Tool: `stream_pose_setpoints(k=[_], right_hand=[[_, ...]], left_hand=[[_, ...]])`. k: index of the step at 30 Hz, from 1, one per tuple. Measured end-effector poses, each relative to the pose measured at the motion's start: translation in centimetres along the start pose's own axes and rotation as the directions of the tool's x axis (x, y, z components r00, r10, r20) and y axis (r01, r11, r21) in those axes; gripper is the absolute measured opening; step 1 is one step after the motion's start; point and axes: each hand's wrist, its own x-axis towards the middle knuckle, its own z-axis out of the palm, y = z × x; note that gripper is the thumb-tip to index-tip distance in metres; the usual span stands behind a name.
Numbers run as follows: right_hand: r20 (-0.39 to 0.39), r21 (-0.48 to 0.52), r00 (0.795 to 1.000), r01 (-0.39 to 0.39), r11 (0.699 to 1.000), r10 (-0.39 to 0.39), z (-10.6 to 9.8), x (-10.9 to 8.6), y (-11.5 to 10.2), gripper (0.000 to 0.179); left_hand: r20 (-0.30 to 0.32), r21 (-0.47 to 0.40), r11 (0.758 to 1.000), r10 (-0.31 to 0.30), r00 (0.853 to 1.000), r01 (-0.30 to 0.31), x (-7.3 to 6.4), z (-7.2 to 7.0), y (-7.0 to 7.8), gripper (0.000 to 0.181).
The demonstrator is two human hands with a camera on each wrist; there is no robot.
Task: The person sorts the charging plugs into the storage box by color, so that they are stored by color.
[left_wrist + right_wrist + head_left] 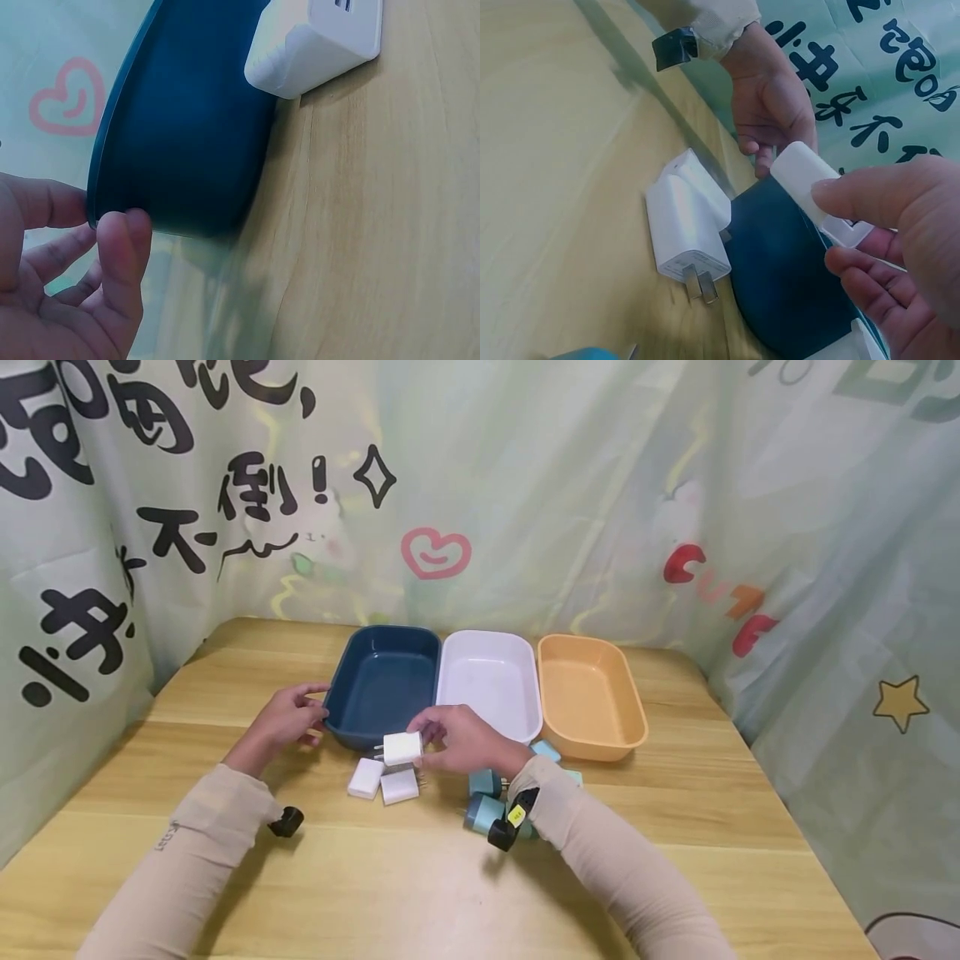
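Observation:
My right hand [468, 742] pinches a white plug-in charger [403, 748] between thumb and fingers, above the front edge of a dark blue bin [334, 703]. In the right wrist view the thumb lies along this held charger [799, 174]. My left hand [288, 723] grips the blue bin's left rim, its thumb against the outer wall and a finger at the edge in the left wrist view. On the table, just in front of the bin, lie two more white chargers, one on the left [366, 778] and one on the right [400, 786].
A white bin [491, 681] and an orange bin [592, 693] stand in a row to the right of the blue one. Several blue and green chargers [487, 812] lie under my right wrist, partly hidden. A printed curtain [555, 510] hangs behind the wooden table [420, 893].

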Motion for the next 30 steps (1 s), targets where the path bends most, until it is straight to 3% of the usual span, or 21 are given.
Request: stream_pose_setpoints(k=[11, 16, 23, 30], right_hand=[[-0.116, 0.022, 0.993, 0.003, 1.0, -0.001, 0.3, 1.0, 0.8, 0.036], [-0.152, 0.026, 0.987, -0.041, 0.999, 0.045, 0.3, 1.5, 0.8, 0.036], [-0.17, 0.032, 0.983, -0.059, 0.998, 0.064, 0.1, 2.5, 0.9, 0.038], [-0.167, 0.019, 0.982, -0.089, 0.996, 0.091, -0.3, 3.3, 1.4, 0.038]], left_hand=[[0.001, -0.002, 1.0, -0.009, 1.0, 0.009, -0.1, -0.1, 0.1, 0.055], [0.012, -0.016, 1.0, -0.007, 1.0, 0.007, -0.3, -0.2, 0.2, 0.056], [-0.006, -0.02, 0.999, -0.037, 0.999, 0.037, -0.3, -0.2, 0.3, 0.055], [0.001, -0.028, 0.999, -0.017, 1.0, 0.017, -0.2, -0.1, 0.1, 0.056]])
